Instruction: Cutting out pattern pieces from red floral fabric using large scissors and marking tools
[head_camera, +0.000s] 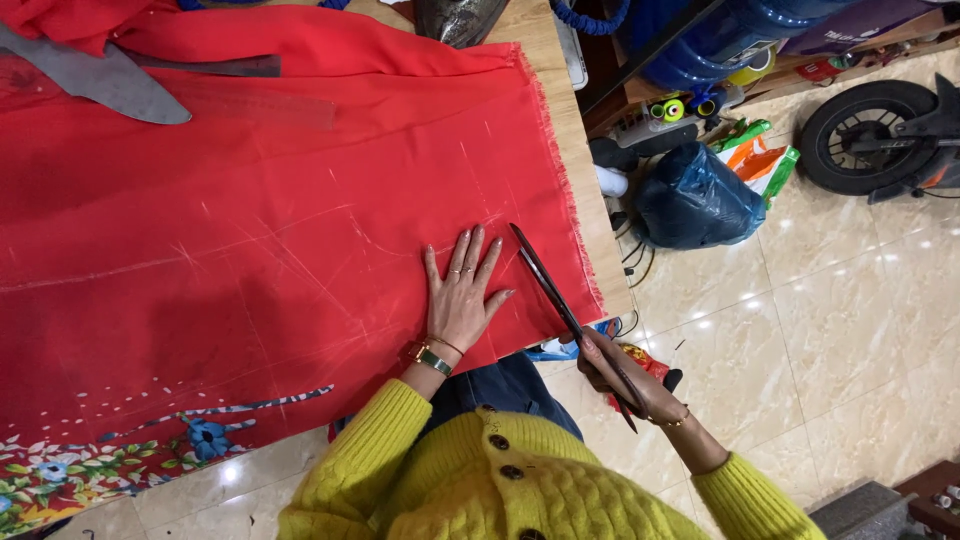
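- Left hand (463, 290): flat, fingers spread, pinning chalk-marked red cloth (250, 200), lower centre
- Right hand (625, 382): gripping long dark scissors (560, 300), blades parted at cloth's edge
- Step: cutting begun; next calls for following chalk line

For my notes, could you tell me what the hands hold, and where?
Right hand grips scissors by the handles; left hand lies flat on red cloth.

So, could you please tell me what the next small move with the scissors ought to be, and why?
Probably close the blades and slide them forward along the chalk line. The scissors in the right hand have entered the red cloth at its near edge, and the left hand presses it flat alongside.
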